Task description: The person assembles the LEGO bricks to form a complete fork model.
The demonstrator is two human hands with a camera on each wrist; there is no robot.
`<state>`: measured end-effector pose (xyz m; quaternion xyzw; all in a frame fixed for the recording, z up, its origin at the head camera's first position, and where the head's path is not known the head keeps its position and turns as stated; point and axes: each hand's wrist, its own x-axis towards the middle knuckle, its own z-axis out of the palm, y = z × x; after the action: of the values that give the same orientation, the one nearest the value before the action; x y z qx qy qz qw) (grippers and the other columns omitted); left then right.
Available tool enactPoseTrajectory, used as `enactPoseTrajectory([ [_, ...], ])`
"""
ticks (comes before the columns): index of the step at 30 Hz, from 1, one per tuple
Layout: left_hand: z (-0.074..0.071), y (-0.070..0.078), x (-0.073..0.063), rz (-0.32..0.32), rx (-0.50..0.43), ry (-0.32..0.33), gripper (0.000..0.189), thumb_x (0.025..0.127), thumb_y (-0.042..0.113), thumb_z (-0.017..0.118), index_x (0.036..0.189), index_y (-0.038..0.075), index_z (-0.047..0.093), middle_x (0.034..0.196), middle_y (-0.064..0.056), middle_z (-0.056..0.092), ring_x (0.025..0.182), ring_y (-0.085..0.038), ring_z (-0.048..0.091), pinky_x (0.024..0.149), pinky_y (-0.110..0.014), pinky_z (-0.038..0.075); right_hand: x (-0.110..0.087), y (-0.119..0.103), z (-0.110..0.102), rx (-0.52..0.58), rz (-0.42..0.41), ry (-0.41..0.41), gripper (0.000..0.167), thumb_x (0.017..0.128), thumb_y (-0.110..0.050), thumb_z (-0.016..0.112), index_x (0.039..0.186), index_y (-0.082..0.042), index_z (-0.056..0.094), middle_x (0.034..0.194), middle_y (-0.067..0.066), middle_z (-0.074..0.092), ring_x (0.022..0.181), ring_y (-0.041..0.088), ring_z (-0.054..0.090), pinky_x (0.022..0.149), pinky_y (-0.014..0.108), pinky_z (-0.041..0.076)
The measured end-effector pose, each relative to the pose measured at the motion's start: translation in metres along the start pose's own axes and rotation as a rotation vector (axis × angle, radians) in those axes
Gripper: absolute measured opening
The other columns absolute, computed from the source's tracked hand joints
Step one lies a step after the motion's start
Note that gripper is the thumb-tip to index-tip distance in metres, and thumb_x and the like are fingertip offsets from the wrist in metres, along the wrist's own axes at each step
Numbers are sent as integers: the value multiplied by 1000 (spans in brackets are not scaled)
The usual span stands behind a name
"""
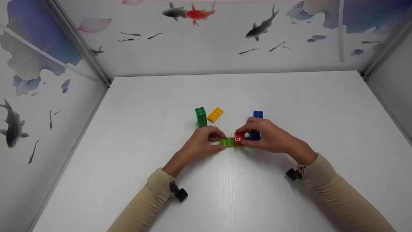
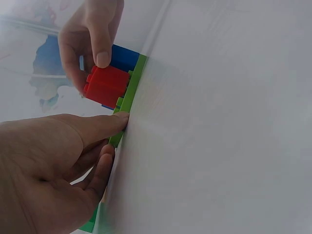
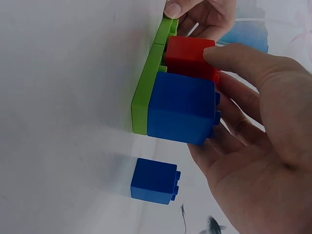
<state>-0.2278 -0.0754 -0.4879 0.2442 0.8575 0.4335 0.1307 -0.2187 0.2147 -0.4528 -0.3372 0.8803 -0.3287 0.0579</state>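
A long light green plate point(image 1: 227, 142) lies on the table, with a seam in its side in the right wrist view. My left hand point(image 1: 202, 141) pinches its left end between thumb and fingers. A blue brick point(image 3: 180, 107) stands on the plate's right end, partly hidden by my right hand in the head view. Left of it, my right hand point(image 1: 273, 137) holds a red brick point(image 2: 106, 85) between thumb and fingers, over the plate's studs. Studs show on either side of the red brick; whether it is fully seated I cannot tell.
Behind my left hand, a tall dark green block point(image 1: 201, 117) stands upright beside a flat yellow plate point(image 1: 215, 115). Another blue brick point(image 3: 153, 180) sits on the table behind my right hand. White panels painted with fish border the white table point(image 1: 154, 106) at the back and sides.
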Motion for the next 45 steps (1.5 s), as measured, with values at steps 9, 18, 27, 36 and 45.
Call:
enactPoseTrajectory([
  [9,1,0,0,-6,-1,1,28,93,15,87,120,14,77,117,3,76,104,-14,68,99,-29,60,-3,-1,-2,-24,12,-11,39,97,-21,84,135,-16,77,114,-2,72,99,12,65,85,25,61],
  [18,0,-1,-1,-23,-8,8,29,94,16,87,120,16,77,117,5,76,103,-13,68,100,-30,60,-1,-5,-3,-44,11,-25,39,98,-22,83,136,-16,77,115,0,72,99,13,65,87,29,62],
  [27,0,0,-1,-26,-9,2,28,93,15,86,120,15,77,117,4,76,104,-14,68,100,-31,60,-1,-9,-1,-87,39,-42,39,99,-24,82,136,-14,77,114,0,72,99,14,65,88,35,62],
  [36,1,1,1,-28,-16,2,29,94,15,86,121,16,77,117,5,75,104,-14,67,101,-31,60,-1,-23,0,-252,21,-27,35,96,-18,85,129,-10,79,109,3,73,95,16,69,86,38,65],
  [45,0,1,0,-40,-5,-1,29,94,16,86,121,17,77,118,5,75,105,-14,68,101,-30,60,-1,-19,1,-230,36,-29,37,95,-20,85,131,-12,79,110,2,73,94,14,67,86,35,65],
])
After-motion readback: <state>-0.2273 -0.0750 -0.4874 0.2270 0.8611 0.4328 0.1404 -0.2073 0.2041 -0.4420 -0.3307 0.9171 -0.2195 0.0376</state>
